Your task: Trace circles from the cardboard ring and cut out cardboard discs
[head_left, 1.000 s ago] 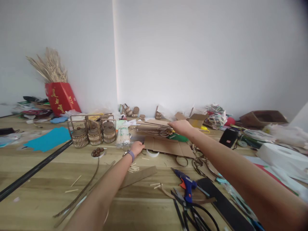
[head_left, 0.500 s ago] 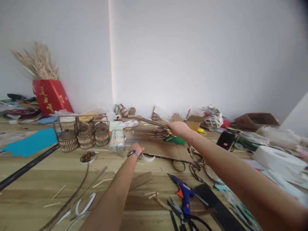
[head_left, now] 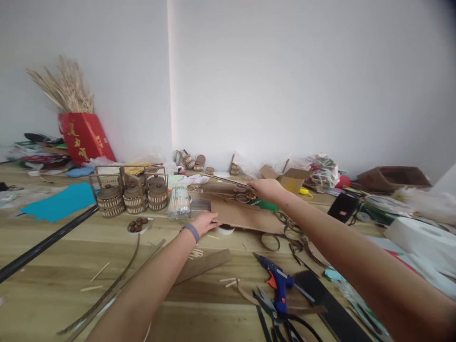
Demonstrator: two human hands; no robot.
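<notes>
While my right hand [head_left: 265, 189] holds one end of a thin brown strip [head_left: 228, 180], just past twelve o'clock from me, my left hand [head_left: 204, 223] is at the near left corner of a brown cardboard sheet [head_left: 245, 216]. The right grip is closed around the strip's end; the left is narrow, thumb and fingers close together at the sheet's edge, though I cannot tell whether they pinch it. The sheet lies at twelve o'clock on the desk [head_left: 199, 308], the strip slanting above it with its free end toward eleven.

I judge the strip light and fairly stiff, since it reaches out straight from my fingers; held at one end, though, its far tip could swing, so a hold nearer its middle would steady it. The cardboard looks light too, dry rather than slippery, but prone to bend along its length. I would take it flat by opposite edges, without squeezing hard enough to crease it. Just beside my left fingers, a white ring [head_left: 225, 231] shows at the sheet's near edge. A bundle of sticks [head_left: 179, 202] stands toward eleven, and a blue glue gun [head_left: 280, 285] lies between one and two.
</notes>
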